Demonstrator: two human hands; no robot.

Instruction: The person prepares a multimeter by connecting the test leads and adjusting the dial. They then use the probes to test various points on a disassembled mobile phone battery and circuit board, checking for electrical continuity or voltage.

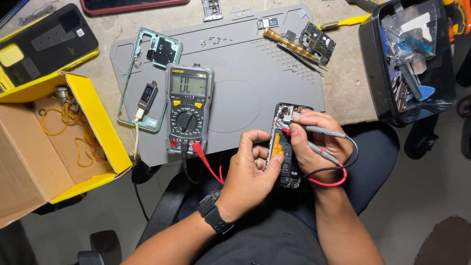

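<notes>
The opened phone point(283, 147) lies back-off, exposing a black board and an orange patch. The left hand point(252, 169) closes its grip on the phone's edge. The right hand point(314, 142) grips two grey test probes point(321, 142) against the upper board.

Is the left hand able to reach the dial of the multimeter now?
Probably yes: the left hand only steadies the opened phone, and the multimeter dial lies uncovered just beside it, with nothing between.

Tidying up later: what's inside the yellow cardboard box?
Orange rubber bands lie loose inside the box, with a small metal part near its back corner. The flap hides the rest.
</notes>
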